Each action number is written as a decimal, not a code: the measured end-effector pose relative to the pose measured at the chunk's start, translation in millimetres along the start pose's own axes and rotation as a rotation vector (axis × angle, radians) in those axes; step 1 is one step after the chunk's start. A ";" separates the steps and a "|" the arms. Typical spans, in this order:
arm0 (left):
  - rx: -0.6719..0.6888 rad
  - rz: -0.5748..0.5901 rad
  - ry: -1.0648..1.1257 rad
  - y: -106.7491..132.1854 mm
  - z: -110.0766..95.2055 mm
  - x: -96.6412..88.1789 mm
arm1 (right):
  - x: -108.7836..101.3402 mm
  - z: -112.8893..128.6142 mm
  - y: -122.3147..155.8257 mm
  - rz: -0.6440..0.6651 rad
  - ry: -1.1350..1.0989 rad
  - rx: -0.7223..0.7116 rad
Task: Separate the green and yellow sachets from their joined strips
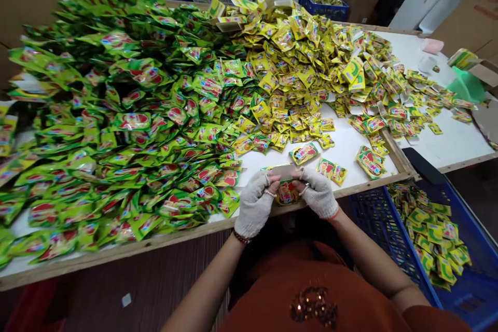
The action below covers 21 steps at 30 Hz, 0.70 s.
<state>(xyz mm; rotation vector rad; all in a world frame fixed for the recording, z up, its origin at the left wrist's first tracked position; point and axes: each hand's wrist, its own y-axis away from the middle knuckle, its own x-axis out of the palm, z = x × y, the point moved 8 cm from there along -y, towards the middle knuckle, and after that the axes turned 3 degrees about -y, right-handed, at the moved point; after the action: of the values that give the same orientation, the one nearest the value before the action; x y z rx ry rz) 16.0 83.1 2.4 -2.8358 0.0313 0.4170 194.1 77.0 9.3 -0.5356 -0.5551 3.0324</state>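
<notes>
Both my hands wear white gloves with bare fingertips, and they meet at the table's front edge. Between them is a small printed box (287, 193) with a green, yellow and red face and a pale flap standing up at its top. My left hand (256, 202) pinches its left side; my right hand (317, 193) grips its right side. Just beyond lies another printed box (304, 153). Right of that, a green packet (325, 167) and a yellow packet (339, 174) lie side by side. Farther right rests one more box (370, 162).
Green packets (132, 122) are heaped across the left of the table, yellow packets (288, 62) across the middle and right. A blue crate (416, 249) holding yellow packets stands low at my right. A wooden edge strip (155, 243) borders the table. A green scoop-like container (467, 85) sits far right.
</notes>
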 end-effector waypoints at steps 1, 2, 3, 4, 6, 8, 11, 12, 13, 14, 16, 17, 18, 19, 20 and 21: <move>-0.007 0.004 0.011 -3.4 -1.7 -2.3 | 0.1 2.3 -3.7 0.031 0.018 -0.002; -0.028 0.024 0.051 -6.9 -1.8 -2.5 | -0.2 3.3 -7.1 0.048 0.022 0.011; -0.061 0.056 0.114 -10.1 -0.6 -0.8 | -0.7 3.1 -9.8 0.051 0.004 0.035; -0.096 0.094 0.181 -12.6 1.3 2.2 | -0.6 1.9 -11.8 0.049 -0.032 0.064; -0.126 0.145 0.245 -16.1 3.4 6.4 | 0.0 0.3 -13.6 0.033 -0.096 0.101; -0.062 0.142 0.160 -18.1 -0.3 4.1 | 1.1 4.6 -14.2 0.040 -0.074 0.064; 0.087 0.124 0.003 -17.6 -15.0 -3.0 | 3.9 21.1 -14.6 0.107 0.008 -0.069; 0.105 0.134 -0.007 -17.5 -19.3 -4.4 | 4.2 26.2 -14.9 0.129 0.010 -0.094; 0.097 0.148 -0.005 -17.9 -22.2 -5.6 | 4.2 30.0 -15.6 0.144 0.009 -0.099; 0.066 0.161 -0.002 -18.9 -23.6 -6.7 | 3.3 32.3 -16.6 0.146 0.014 -0.084; -0.022 0.185 -0.005 -21.6 -23.6 -8.1 | 1.3 34.1 -18.9 0.133 0.050 -0.028; -0.059 0.196 -0.015 -22.8 -23.3 -8.4 | 0.7 34.5 -19.8 0.127 0.071 -0.002; -0.081 0.205 -0.029 -23.7 -23.1 -8.5 | 0.5 34.8 -20.4 0.124 0.089 0.017; -0.085 0.209 -0.045 -24.3 -23.3 -8.9 | 0.5 35.5 -20.7 0.124 0.102 0.024; -0.070 0.208 -0.061 -24.3 -24.0 -9.4 | 0.9 36.2 -20.7 0.133 0.105 0.021; -0.034 0.208 -0.079 -23.6 -25.3 -9.8 | 1.1 37.1 -20.5 0.146 0.100 0.006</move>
<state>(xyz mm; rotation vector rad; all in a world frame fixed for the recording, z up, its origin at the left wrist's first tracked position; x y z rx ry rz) 15.1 98.8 34.7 -2.8568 0.3090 0.5783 179.7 83.6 48.7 -0.7546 -0.5239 3.1195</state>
